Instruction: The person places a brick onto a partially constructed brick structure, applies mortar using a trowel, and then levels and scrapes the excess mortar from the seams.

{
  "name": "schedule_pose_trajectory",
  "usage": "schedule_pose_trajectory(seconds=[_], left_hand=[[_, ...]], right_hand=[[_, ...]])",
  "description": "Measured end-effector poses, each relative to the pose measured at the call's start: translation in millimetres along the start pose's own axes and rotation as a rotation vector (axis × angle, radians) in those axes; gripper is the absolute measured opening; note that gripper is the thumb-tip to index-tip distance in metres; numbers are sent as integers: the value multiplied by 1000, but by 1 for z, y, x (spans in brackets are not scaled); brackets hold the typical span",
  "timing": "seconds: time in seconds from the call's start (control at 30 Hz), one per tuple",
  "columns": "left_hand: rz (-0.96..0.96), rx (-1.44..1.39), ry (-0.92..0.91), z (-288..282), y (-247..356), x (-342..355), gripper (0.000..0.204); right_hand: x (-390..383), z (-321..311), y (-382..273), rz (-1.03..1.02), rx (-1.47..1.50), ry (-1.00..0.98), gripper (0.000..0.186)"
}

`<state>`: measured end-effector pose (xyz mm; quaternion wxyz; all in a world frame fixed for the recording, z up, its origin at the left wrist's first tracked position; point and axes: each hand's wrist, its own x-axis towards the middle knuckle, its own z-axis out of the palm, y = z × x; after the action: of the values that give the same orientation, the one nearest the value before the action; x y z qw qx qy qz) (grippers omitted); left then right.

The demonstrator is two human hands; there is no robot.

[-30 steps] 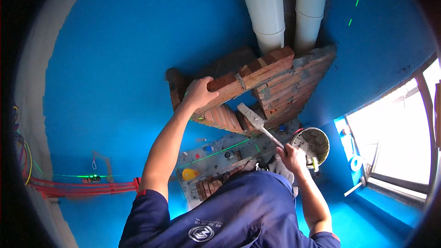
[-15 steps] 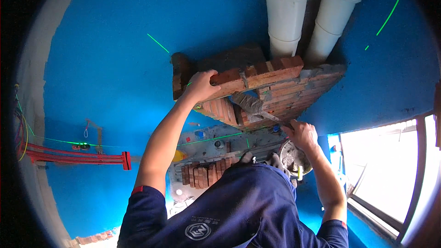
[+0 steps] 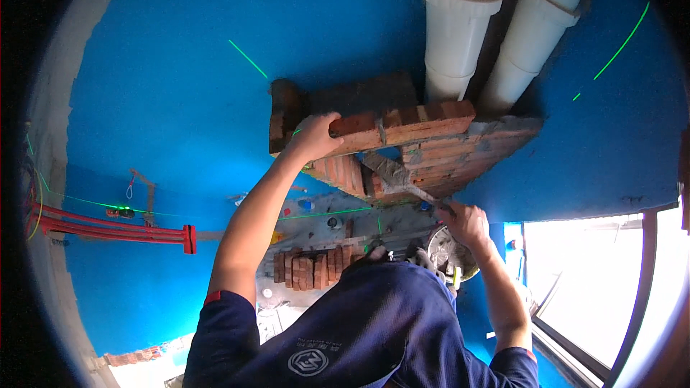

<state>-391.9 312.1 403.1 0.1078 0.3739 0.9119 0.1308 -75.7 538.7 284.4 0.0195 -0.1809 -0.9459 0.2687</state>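
Observation:
My left hand (image 3: 316,136) is closed on the left end of a red brick (image 3: 357,129) in the top course of a low brick wall (image 3: 445,162). Its fingertips curl over the brick's upper edge. Just below that course, my right hand (image 3: 467,224) grips the handle of a trowel (image 3: 390,172). Grey mortar coats the blade, which lies close to the wall's front face. More bricks (image 3: 431,111) continue the top course to the right, and a grey mortar joint shows between bricks. The underside of the held brick is hidden.
Two white pipes (image 3: 460,36) rise behind the wall against blue walls (image 3: 180,65). Below stand a bucket of mortar (image 3: 449,251) and stacked bricks (image 3: 313,269). Red conduits (image 3: 115,233) run at the left; a bright window (image 3: 589,280) is at the right.
The trowel blade has tilted and shows more of its mortar-smeared face. My right hand has shifted slightly down and left. My left hand stays on the brick; the whole view has moved a little.

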Motion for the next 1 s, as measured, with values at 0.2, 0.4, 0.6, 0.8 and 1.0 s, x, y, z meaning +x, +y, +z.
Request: schedule_pose_trajectory(seconds=[0.2, 0.4, 0.6, 0.8, 1.0], left_hand=[[5, 9, 20, 2, 10, 13, 74], [143, -78, 4, 16, 71, 42, 75], [183, -19, -87, 35, 89, 66, 63], [162, 6, -122, 33, 98, 67, 58], [251, -138, 168, 23, 82, 49, 58]], right_hand=[[-27, 19, 19, 138, 84, -62, 40], [-65, 37, 39, 119, 307, 63, 39], [-103, 45, 32, 379, 315, -81, 54], [-126, 61, 39, 509, 387, -104, 56], [-121, 52, 25, 511, 368, -106, 54]])
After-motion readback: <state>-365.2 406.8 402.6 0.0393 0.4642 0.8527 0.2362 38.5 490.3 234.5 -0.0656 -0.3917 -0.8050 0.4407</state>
